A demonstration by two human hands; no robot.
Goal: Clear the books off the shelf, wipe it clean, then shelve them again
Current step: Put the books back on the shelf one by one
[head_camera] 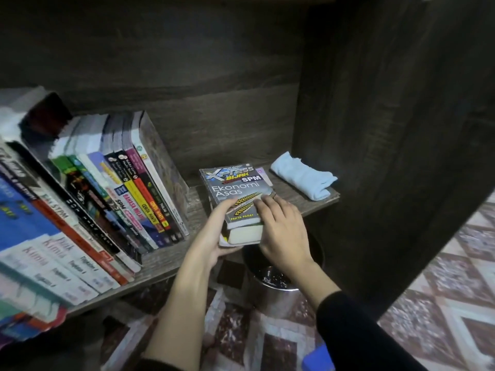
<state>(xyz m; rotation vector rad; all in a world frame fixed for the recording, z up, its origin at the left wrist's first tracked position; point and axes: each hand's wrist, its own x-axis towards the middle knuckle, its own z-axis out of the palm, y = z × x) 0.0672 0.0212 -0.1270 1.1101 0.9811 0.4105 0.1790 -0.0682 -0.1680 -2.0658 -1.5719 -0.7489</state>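
Note:
A small stack of books (235,188) lies flat on the dark wooden shelf (171,255), with a grey "Ekonomi Asas" book on top. My left hand (214,234) grips the stack's near left corner from below, thumb on the cover. My right hand (281,228) rests on top of the cover with its fingers spread, curling over the right edge. A row of upright books (112,188) leans to the left on the same shelf. A folded light blue cloth (302,178) lies at the shelf's right end.
The cabinet's dark side wall (388,156) stands close on the right. Below the shelf a metal pot (276,285) sits on a patterned floor (442,277). A blue object (318,357) shows at the bottom edge.

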